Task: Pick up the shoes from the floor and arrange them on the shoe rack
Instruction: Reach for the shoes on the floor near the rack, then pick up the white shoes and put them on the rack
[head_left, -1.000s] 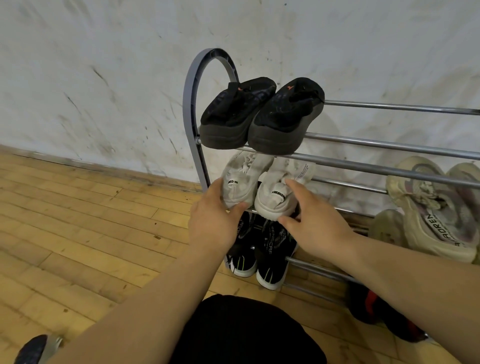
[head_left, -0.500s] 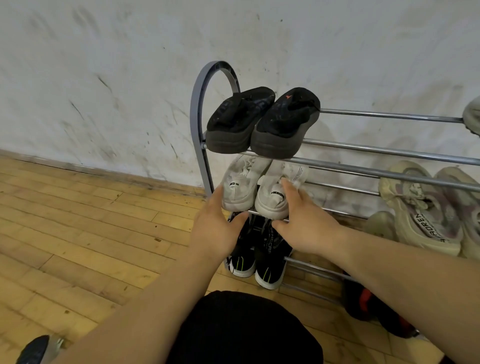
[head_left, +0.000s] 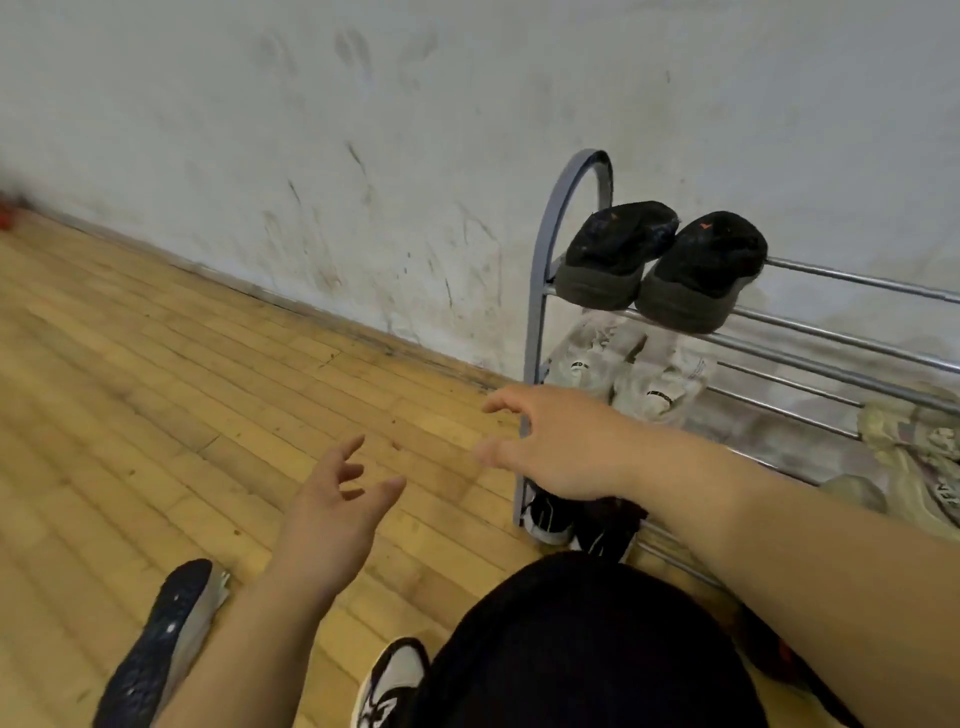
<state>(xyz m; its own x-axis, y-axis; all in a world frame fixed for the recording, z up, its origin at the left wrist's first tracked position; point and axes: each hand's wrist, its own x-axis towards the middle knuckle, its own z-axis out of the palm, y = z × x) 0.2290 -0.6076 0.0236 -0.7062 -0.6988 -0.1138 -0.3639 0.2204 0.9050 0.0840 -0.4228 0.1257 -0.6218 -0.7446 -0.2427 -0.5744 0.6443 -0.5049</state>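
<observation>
Shoes are sitting on the rack (head_left: 540, 291) — black pair (head_left: 660, 265) on top, white pair (head_left: 628, 374) below. I'm seeing both hands hovering over the floor (head_left: 156, 374), left hand (head_left: 332, 509) and right hand (head_left: 556, 447) spreading empty fingers — gripping nothing.

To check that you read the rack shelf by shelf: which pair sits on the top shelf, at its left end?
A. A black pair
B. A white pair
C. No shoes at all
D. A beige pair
A: the black pair rests on the top rails of the shoe rack, with the white pair on the shelf below.
</observation>
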